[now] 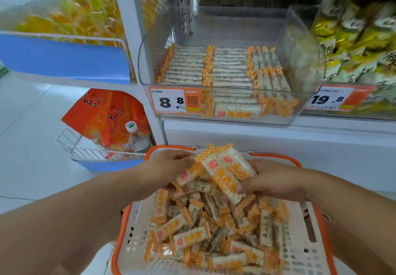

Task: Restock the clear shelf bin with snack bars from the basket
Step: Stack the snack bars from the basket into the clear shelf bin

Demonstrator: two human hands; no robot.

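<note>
A white basket with an orange rim (pixel 300 251) sits low in front of me, holding several orange-and-white wrapped snack bars (pixel 188 239). My left hand (pixel 167 167) and my right hand (pixel 276 181) are together above the basket's far end. Between them they grip a small bunch of bars (pixel 225 170), lifted a little above the pile. The clear shelf bin (pixel 300 45) stands on the shelf above, with neat rows of the same bars (pixel 229 69) across its floor. Its upper half holds nothing.
An orange price tag reading 8.8 (pixel 171 101) hangs on the bin's front. To the right stand yellow-green packets (pixel 360 32) with a 19.8 tag (pixel 330 100). At left a wire rack (pixel 85 148) holds orange bags and a small bottle (pixel 139 139).
</note>
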